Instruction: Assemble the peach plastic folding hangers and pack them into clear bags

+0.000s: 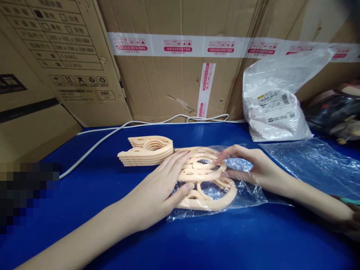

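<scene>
Several peach-coloured plastic pieces with curved cut-outs, their exact kind unclear, lie inside a clear plastic bag on the blue table. My left hand rests over their left end, fingers stretched out and thumb apart on the near piece. At the right end, my right hand grips the bag and the edge of the pieces between thumb and fingers; some fingertips are hard to make out. Left of the bag and behind my left hand stands a neat stack of matching peach-coloured pieces, outside the bag.
Tall cardboard boxes stand along the back and left. A white cable crosses the table. At the back right sits a white labelled plastic package, with a flat clear plastic sheet before it. Dark objects lie at far right.
</scene>
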A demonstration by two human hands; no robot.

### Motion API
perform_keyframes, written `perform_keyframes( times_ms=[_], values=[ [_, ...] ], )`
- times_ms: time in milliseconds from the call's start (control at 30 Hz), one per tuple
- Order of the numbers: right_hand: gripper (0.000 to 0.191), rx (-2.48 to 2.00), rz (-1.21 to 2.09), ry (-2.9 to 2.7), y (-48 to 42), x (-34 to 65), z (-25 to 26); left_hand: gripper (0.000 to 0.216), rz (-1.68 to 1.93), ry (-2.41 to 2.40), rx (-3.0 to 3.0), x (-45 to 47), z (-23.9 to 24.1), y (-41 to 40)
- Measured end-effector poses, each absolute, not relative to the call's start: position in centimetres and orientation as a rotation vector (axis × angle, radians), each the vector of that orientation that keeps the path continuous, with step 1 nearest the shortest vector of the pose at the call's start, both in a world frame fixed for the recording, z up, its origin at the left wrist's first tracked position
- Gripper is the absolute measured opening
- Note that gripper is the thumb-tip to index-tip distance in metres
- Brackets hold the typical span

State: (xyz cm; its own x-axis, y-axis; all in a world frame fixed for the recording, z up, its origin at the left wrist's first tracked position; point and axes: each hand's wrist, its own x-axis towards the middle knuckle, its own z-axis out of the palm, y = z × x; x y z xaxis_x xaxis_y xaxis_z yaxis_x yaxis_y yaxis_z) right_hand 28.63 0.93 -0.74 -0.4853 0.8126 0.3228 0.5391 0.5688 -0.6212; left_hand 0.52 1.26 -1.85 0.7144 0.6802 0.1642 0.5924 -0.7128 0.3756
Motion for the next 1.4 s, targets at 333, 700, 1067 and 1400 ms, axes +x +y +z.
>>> perform_keyframes(
  times_ms=[333, 700, 1067, 1400],
  values=[
    [0.017, -1.062, 0.736, -2.127, 1.1, 28.5, -0.7, 0.060, 0.421, 1.011, 2.611, 0.5, -1.9, 1.2],
    [0.022, -1.270, 0.394, -2.148, 2.9, 32.2, 0.6, 0.059, 0.254, 0.978, 2.681, 2.0, -0.3, 0.6],
    [0.055, -1.513, 0.614, -1.984, 3.8, 32.8, -1.2, 0.062, 0.242, 0.732, 2.807, 7.1, -0.7, 0.0],
    [0.045, -1.168, 1.153, -1.466, 2.8, 30.0, -0.4, 0.059, 0.382, 0.621, 2.918, 7.3, -1.7, 0.0]
  ],
)
